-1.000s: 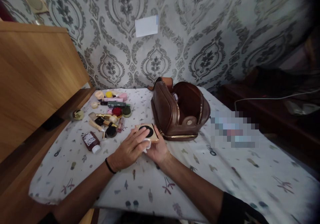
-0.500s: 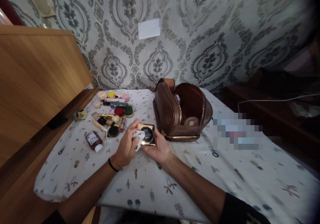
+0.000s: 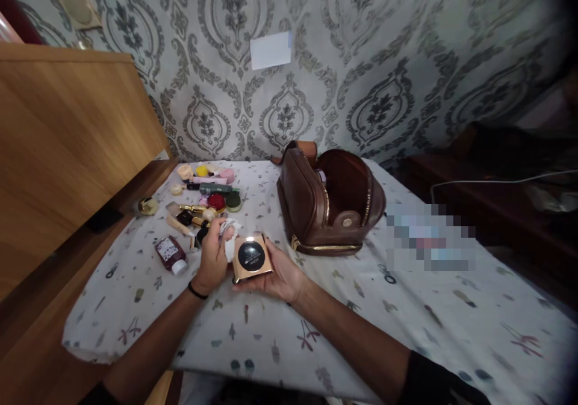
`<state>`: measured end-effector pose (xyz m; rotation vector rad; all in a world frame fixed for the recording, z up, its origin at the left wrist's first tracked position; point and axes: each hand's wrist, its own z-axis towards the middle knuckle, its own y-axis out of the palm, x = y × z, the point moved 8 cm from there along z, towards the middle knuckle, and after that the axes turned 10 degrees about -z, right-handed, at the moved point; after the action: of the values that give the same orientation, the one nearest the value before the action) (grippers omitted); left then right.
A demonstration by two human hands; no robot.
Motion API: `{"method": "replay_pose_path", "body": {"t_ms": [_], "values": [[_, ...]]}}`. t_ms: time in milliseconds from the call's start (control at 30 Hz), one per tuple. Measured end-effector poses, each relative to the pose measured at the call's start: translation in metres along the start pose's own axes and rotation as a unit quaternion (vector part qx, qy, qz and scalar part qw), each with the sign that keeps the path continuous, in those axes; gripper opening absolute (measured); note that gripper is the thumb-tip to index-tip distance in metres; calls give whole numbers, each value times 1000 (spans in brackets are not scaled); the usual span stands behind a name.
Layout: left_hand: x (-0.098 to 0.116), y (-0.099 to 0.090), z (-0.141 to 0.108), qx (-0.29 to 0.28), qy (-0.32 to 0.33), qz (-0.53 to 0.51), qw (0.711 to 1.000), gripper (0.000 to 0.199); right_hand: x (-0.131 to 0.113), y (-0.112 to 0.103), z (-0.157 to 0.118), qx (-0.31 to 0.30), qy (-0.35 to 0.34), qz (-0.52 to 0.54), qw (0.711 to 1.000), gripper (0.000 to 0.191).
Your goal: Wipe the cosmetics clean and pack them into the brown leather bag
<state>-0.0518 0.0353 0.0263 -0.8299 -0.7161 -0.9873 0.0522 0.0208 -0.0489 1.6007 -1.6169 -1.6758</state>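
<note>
Glossy metallic case (image 3: 251, 256), smooth leathery bag (image 3: 298, 200)

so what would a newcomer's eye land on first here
Probably the open brown bag, right of centre on the patterned cloth. In front and leftward, the fingers of the right hand hold a gold case with a round black face, beside a crumpled white tissue in the left hand. Small cosmetics cluster left of the bag.

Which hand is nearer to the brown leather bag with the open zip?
Right. The right hand, holding a square gold-and-black case, is in front of the bag, by its left corner; the left hand, with a crumpled white tissue, is farther left.
</note>
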Motion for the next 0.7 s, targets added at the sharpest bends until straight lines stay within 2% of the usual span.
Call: {"method": "replay_pose_path", "body": {"t_ms": [133, 233, 300, 400, 500, 700], "values": [[-8, 1, 11, -54, -48, -3, 997, 20, 2, 4, 0, 1, 1, -48, 999, 73], [-6, 10, 14, -116, -24, 7, 993, 28, 3, -2, 2, 41, -16, -75, 996, 67], [-2, 15, 13, -138, 0, 24, 990, 36, 4, -4, 3, 54, -31, -90, 994, 63], [6, 17, 11, -132, 27, 50, 990, 38, 6, -2, 4, 42, -42, -110, 992, 63], [20, 17, 9, -110, 82, 97, 986, 37, 7, 0, 4, 33, -48, -121, 991, 61], [53, 24, 2, -93, 189, 161, 964, 32, 8, 2, 2, 55, -59, -136, 987, 55]]}}
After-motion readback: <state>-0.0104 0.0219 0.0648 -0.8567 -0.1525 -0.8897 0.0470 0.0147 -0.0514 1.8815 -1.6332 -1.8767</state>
